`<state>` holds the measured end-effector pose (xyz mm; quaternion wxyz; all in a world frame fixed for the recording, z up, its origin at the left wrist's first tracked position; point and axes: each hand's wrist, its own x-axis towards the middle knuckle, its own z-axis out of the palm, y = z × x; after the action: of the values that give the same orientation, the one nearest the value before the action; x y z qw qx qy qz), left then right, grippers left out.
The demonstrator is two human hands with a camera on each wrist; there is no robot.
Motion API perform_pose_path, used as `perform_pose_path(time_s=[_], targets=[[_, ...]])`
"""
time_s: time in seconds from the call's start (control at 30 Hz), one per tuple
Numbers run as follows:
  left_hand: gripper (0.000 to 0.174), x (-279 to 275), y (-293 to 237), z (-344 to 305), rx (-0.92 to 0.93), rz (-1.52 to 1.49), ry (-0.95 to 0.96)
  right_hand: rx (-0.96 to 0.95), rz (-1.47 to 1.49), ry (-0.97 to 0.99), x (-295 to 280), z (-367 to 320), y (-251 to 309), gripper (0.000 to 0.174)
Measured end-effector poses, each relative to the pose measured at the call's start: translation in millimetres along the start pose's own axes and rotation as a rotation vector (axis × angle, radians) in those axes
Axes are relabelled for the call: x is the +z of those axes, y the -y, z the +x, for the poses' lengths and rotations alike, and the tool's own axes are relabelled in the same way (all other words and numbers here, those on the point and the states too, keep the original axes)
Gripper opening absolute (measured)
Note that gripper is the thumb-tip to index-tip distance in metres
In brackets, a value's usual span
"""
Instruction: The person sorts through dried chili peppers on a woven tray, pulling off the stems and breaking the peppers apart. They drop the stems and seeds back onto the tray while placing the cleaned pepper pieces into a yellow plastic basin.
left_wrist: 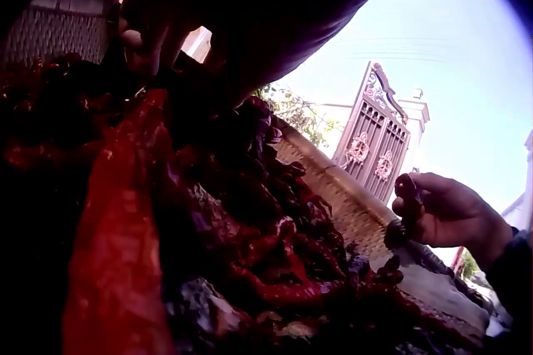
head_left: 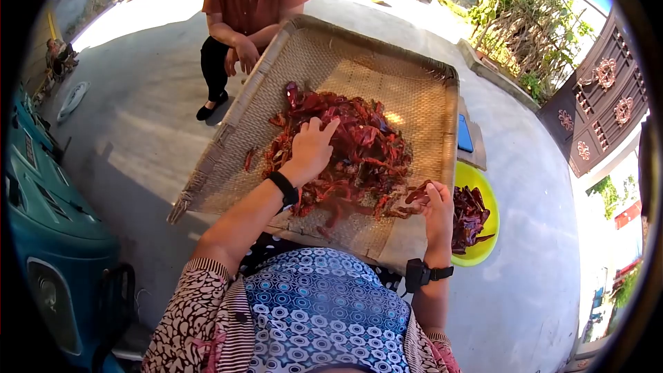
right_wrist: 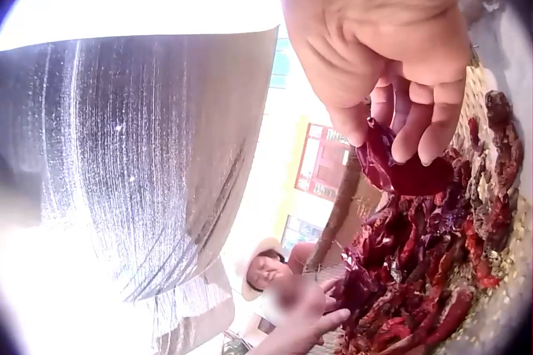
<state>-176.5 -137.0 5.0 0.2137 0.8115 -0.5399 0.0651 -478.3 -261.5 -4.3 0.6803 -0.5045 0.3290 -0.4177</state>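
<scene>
A heap of dried red chili peppers (head_left: 352, 141) lies on a woven bamboo tray (head_left: 228, 166) in front of me. My left hand (head_left: 314, 150) reaches over the middle of the heap, fingers spread and fairly straight, fingertips right at the chilies. In the left wrist view its dark fingers (left_wrist: 143, 55) overlap the tip of a long red chili (left_wrist: 121, 230). At the tray's near right side, my right hand (head_left: 439, 214) pinches a dried chili pepper (right_wrist: 404, 172) between thumb and fingers, above the tray. The right wrist view shows this chili as dark red and glossy.
A yellow-green bowl (head_left: 492, 235) of dark red chilies stands beyond the tray's right edge, near a blue flat object (head_left: 465, 135). Across the tray a person (head_left: 255, 0) faces me. A teal vehicle (head_left: 62, 249) stands on my left.
</scene>
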Motion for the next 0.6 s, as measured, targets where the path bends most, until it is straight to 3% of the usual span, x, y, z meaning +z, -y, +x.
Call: perform_pose_path(time_s=[0.07,0.13,0.17,0.27,0.4,0.5,0.6], targets=[[0.052,-2,1,6,0.006,-0.005,0.007,-0.094,0.475,-0.058,-24,8,0,0.035],[0.047,1,5,10,0.014,-0.010,-0.010,-0.116,0.720,-0.193,-25,0,11,0.038],[0.044,8,9,12,0.020,-0.012,-0.033,-0.082,0.675,-0.235,-22,-5,12,0.037],[0.034,0,6,6,0.065,-0.103,-0.143,0.057,0.279,-0.057,-9,-15,0,0.033],[0.028,-25,-14,-22,0.056,-0.279,-0.184,0.027,-0.312,0.192,53,-28,0,0.027],[0.030,-36,-31,-46,0.069,-0.322,0.054,-0.175,-0.390,0.312,90,-33,0,0.030],[0.031,-27,-31,-63,0.196,-0.374,0.168,-0.160,-0.421,0.384,104,-32,-11,0.027]])
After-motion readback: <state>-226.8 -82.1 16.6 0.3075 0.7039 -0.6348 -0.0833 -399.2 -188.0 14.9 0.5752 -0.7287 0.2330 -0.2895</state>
